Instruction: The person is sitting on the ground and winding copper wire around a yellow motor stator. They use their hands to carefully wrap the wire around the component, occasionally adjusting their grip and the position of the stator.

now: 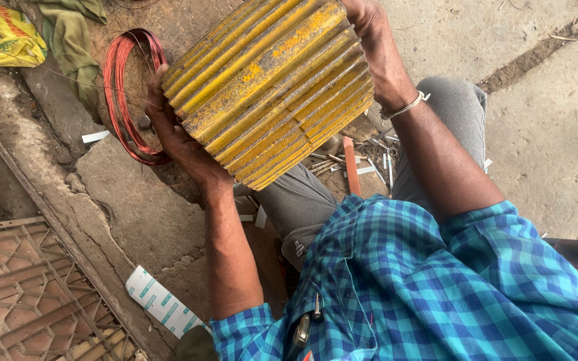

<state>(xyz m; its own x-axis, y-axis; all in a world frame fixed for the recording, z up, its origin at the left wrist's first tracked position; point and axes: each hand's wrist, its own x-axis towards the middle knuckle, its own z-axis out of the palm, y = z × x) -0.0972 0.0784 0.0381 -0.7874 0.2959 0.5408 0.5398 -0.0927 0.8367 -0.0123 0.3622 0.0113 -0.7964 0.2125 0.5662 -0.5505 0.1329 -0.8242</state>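
Observation:
A big yellow ribbed metal housing [272, 87], rusty in patches, is held up off the ground between both hands. My left hand [178, 137] grips its left end, fingers curled around the edge. My right hand [372, 40] clasps its right end from above; a metal bangle [406, 107] sits on that wrist. A coil of reddish copper wire [125, 93] lies on the ground just left of my left hand, a thin strand trailing away to the left.
Small metal strips and scraps [369, 157] lie on the ground between my knees. A patterned metal grate [31, 294] sits at lower left, a white printed packet [162, 304] beside it. Yellow and green cloth [41, 33] lies at top left. Cracked concrete surrounds everything.

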